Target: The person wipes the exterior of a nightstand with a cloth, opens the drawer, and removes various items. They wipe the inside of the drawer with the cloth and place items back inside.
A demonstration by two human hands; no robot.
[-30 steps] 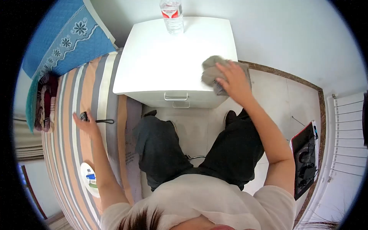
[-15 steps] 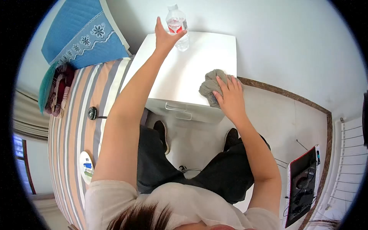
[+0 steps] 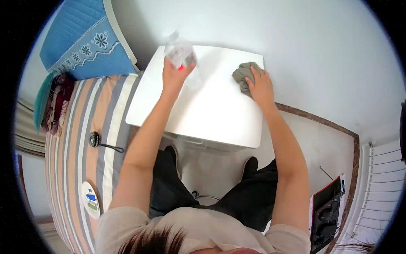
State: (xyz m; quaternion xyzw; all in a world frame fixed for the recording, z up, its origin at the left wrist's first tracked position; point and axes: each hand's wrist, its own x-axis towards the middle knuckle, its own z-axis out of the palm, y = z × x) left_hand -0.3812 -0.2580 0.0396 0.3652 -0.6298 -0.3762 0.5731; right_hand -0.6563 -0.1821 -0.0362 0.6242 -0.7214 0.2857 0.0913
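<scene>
Mid-wipe, imo: your left hand clamps the bottle, right hand clutches the cloth near the right edge of the nightstand. Next probably wants that bottle held clear.

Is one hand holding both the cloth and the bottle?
No, the right hand is on the cloth while the left hand is around the bottle.

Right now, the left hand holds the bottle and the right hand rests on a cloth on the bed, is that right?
Not quite: the cloth lies on top of the white cabinet, as the head view shows. The rest is right: the left hand holds the bottle, and the right hand rests on the cloth.
</scene>
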